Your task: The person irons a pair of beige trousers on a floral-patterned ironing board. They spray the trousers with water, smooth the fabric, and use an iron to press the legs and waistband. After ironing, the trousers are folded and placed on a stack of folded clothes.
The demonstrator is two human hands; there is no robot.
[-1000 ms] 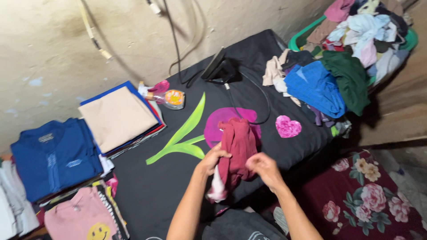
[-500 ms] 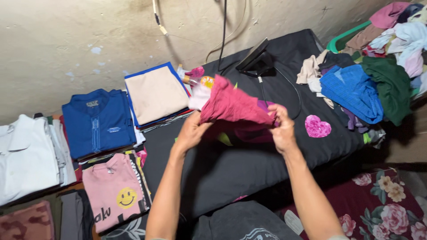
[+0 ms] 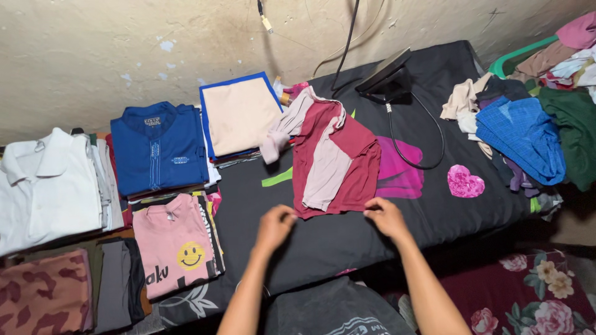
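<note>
We pinch the maroon shirt (image 3: 335, 158) w/ both hands: left hand (image 3: 275, 224) & right hand (image 3: 385, 215) each have fingers closed on its bottom hem. Shirt lies flat in the mid of the black cloth (image 3: 347, 239), near its front edge. Black iron (image 3: 388, 77) sits by the back edge. Folded clothes pile up at the left side.
</note>
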